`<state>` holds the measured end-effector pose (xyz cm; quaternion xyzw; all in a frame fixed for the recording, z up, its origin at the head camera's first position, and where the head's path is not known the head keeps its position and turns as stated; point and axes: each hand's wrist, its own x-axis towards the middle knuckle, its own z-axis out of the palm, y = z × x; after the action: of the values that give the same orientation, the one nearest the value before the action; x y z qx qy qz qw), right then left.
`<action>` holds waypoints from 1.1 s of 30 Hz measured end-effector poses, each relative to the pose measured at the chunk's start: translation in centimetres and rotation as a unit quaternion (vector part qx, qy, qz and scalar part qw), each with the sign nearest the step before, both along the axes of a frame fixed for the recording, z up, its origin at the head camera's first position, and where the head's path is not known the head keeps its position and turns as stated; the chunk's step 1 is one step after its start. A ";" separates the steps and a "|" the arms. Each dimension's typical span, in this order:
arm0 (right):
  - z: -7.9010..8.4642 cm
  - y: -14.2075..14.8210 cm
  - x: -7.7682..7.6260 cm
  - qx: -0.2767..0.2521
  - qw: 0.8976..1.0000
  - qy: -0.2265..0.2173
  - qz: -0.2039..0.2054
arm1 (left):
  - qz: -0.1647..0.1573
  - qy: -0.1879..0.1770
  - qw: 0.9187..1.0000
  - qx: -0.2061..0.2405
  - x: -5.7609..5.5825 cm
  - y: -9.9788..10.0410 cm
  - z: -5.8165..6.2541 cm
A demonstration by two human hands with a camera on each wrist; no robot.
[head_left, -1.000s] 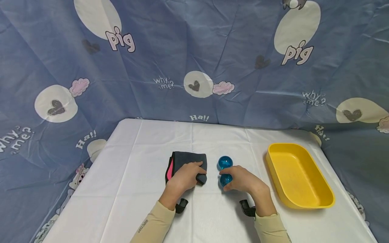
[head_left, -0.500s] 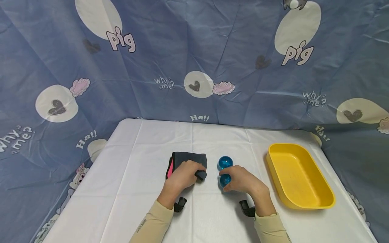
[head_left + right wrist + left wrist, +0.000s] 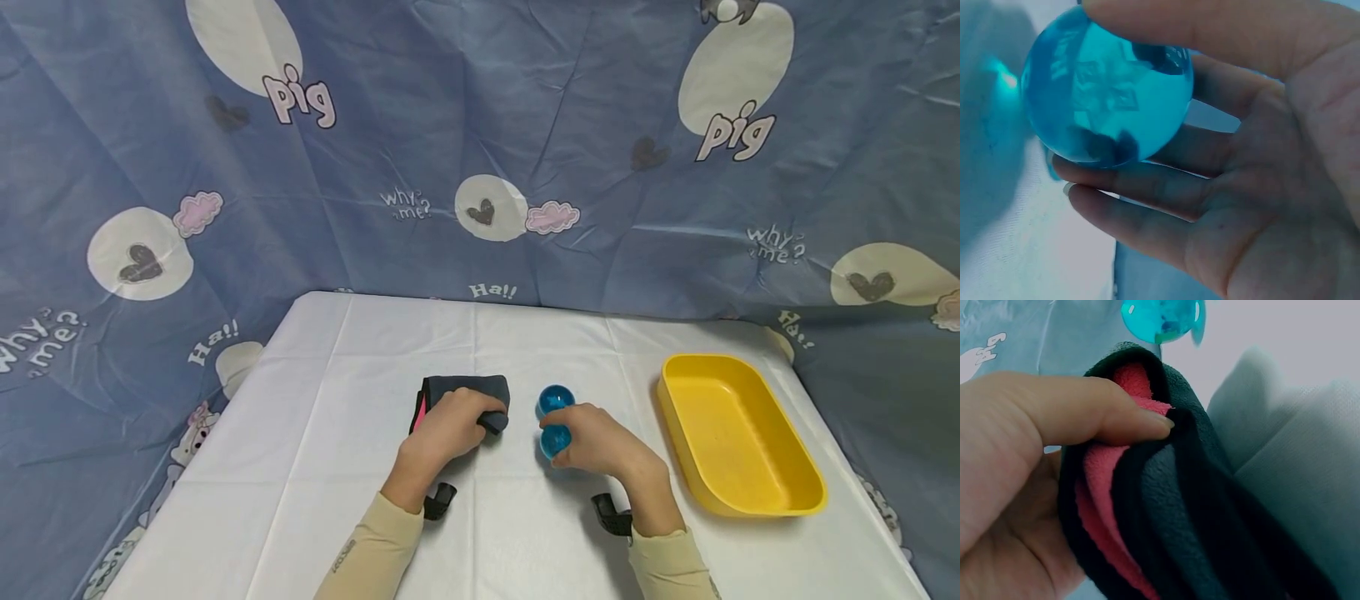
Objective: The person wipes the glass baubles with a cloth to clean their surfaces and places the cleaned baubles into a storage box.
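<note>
In the head view, a folded dark grey cloth [image 3: 468, 384] with a pink inner side lies left of the table's middle. My left hand [image 3: 448, 425] grips its near right edge. Thumb and fingers pinch the layers, and the left wrist view shows the pink lining and black edging of the cloth [image 3: 1172, 481] under the thumb. My right hand [image 3: 600, 442] holds the nearer of two see-through blue balls [image 3: 555, 442] between thumb and fingers. A pinwheel-like pattern shows inside this ball [image 3: 1107, 87]. The other blue ball [image 3: 556, 400] sits just beyond it, by the fingers.
A yellow rectangular tub [image 3: 813, 500] stands to the right of my right hand on the white-covered table [image 3: 360, 533]. A blue printed curtain [image 3: 420, 125] hangs behind and at both sides. Black wrist mounts [image 3: 612, 515] show beneath my wrists.
My left fingers have curled from lying on top of the cloth to gripping its edge, and that hand has shifted slightly left. My right hand stays nearly still at the ball.
</note>
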<state>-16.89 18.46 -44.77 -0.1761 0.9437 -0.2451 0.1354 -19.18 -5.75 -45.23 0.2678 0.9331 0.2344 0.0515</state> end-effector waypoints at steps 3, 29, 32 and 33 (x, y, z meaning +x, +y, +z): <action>0.1 0.1 0.0 -0.008 1.000 0.000 -0.004 | 0.001 0.003 1.000 0.007 -0.1 -0.2 0.0; 1.3 1.3 -0.2 -0.079 0.996 0.031 0.015 | 0.036 0.001 0.995 0.097 -0.4 -1.4 1.9; 1.7 1.3 0.0 -0.086 0.996 0.034 0.009 | 0.036 0.004 0.994 0.106 -0.4 -1.5 1.9; 1.8 1.3 0.1 -0.090 0.995 0.037 0.007 | 0.039 0.005 0.993 0.108 -0.5 -1.5 1.8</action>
<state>-16.76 19.72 -42.93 -0.2028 0.9208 -0.3219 0.0857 -19.63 -7.26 -43.38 0.2367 0.9124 0.3339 0.0085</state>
